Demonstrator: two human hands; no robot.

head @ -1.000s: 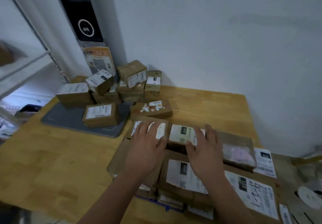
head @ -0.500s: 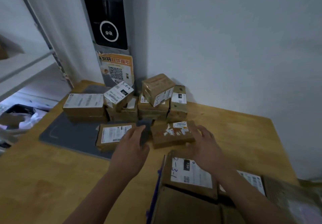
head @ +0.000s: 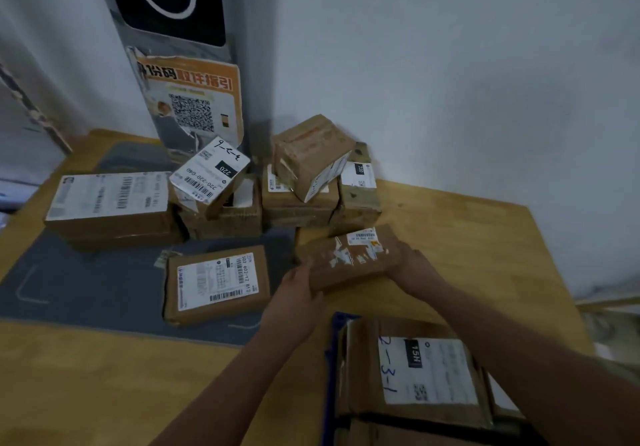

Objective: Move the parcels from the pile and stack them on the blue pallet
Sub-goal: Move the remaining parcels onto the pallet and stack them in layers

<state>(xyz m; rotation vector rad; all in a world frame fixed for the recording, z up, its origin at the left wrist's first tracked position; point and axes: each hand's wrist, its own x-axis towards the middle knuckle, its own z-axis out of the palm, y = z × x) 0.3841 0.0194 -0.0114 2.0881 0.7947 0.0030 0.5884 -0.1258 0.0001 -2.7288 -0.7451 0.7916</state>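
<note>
The person has a small brown parcel (head: 346, 260) between both hands at the front of the pile (head: 298, 182), right where the grey mat (head: 86, 282) meets the bare table (head: 467, 237). The left hand (head: 294, 293) grips its near left end with the fingers curled under, and the right hand (head: 414, 267) clasps the right end. I cannot tell whether it is clear of the table yet.

It looks like a light one: a low cardboard box that two hands span easily. The card is creased, and the label on top is torn into scraps, so I would expect the walls to give a little if squeezed hard. The surface is plain paper, dry and grippy rather than slick. Taking it by the two short ends, as here, seems the sound choice, with the thumbs on top and the fingers below so the bottom carries the weight. Pinching the loose label would only tear it further.

The blue pallet (head: 330, 359) shows as an edge near the person, just right of the left forearm, with a stack (head: 415, 373) already on it. The top box there is flat and labelled, a fair seat for this one if it is set down level.
</note>
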